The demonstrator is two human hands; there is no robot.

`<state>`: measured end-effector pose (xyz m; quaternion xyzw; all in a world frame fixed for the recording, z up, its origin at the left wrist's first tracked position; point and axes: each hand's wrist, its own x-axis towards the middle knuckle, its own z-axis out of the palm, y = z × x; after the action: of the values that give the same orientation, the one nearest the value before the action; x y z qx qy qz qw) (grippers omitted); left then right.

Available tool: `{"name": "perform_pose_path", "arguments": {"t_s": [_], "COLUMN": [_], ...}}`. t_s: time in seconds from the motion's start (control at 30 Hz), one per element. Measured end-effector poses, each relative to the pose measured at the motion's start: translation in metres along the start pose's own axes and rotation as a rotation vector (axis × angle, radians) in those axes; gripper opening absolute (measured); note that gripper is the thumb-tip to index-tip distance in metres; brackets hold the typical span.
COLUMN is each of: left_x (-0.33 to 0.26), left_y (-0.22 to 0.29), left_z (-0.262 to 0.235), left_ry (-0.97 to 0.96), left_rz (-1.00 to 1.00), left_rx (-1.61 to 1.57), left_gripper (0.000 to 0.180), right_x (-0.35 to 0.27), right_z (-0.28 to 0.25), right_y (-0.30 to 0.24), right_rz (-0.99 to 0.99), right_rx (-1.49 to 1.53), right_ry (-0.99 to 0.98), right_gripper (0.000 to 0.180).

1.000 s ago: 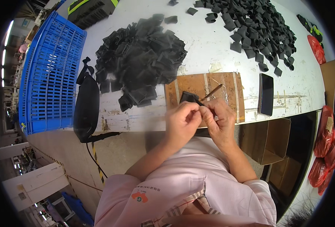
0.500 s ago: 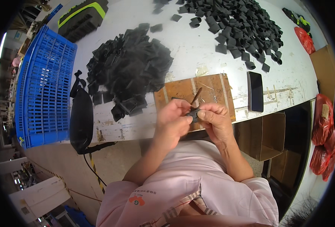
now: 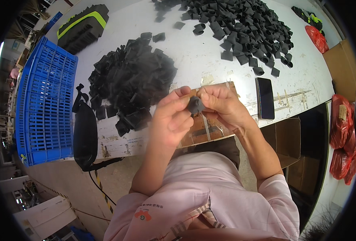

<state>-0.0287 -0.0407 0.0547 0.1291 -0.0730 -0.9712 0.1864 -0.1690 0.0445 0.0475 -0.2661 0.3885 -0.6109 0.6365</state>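
A small black fabric piece [image 3: 195,105], looped or folded like a short tube, is pinched between my two hands above the brown board [image 3: 192,137]. My left hand [image 3: 170,116] grips its left side with thumb and index finger, the other fingers curled. On the opposite side, my right hand [image 3: 221,103] holds it by the upper edge. Beneath the hands, a dark narrow item [image 3: 203,131] lies on the board; its kind is unclear. Left of my hands sits a heap of flat black fabric pieces [image 3: 131,78].
Farther back spreads a pile of looped black pieces [image 3: 246,30]. A phone [image 3: 265,98] lies right of the board. At left stand a blue plastic crate [image 3: 45,104] and a black elongated bag [image 3: 85,138]. Red plastic bags [image 3: 341,124] hang at right above an open cardboard box [image 3: 288,138].
Both hands have risen away from my body with the black piece, which now shows its rounded face. The thin brown stick-like thing that stuck up between my hands no longer shows there.
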Motion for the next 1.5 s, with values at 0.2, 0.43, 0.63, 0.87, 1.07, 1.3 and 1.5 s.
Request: {"name": "perform_pose_path", "arguments": {"t_s": [0.2,0.43,0.63,0.87,1.07,1.3,1.5], "left_x": [-0.001,0.001,-0.001,0.002,-0.004,-0.009,-0.004], "left_y": [-0.013,-0.006,-0.024,-0.013,-0.012,-0.018,-0.015], "left_z": [0.007,0.001,0.008,0.011,0.003,-0.007,0.012], "left_ry": [0.179,-0.037,0.079,-0.113,-0.046,-0.034,0.07], "left_rz": [0.226,-0.009,0.594,0.925,0.71,0.721,0.711], "left_rx": [0.521,-0.01,0.913,1.504,0.684,0.791,0.949], "left_gripper": [0.02,0.018,0.023,0.009,0.013,0.012,0.016], "right_x": [-0.008,-0.011,-0.006,-0.019,-0.014,-0.013,-0.016], "right_z": [0.004,0.009,0.002,0.015,0.025,0.016,0.011], "right_y": [0.002,-0.007,0.005,0.0,-0.002,0.002,0.006], "right_rz": [-0.089,-0.134,-0.188,-0.759,-0.966,-1.133,-1.131], "right_rx": [-0.161,-0.165,-0.35,-0.96,-1.33,-1.529,-1.527], "right_ry": [0.069,0.094,0.156,0.405,0.39,0.375,0.381], "right_gripper": [0.028,0.03,0.026,0.021,0.025,0.024,0.022]}}
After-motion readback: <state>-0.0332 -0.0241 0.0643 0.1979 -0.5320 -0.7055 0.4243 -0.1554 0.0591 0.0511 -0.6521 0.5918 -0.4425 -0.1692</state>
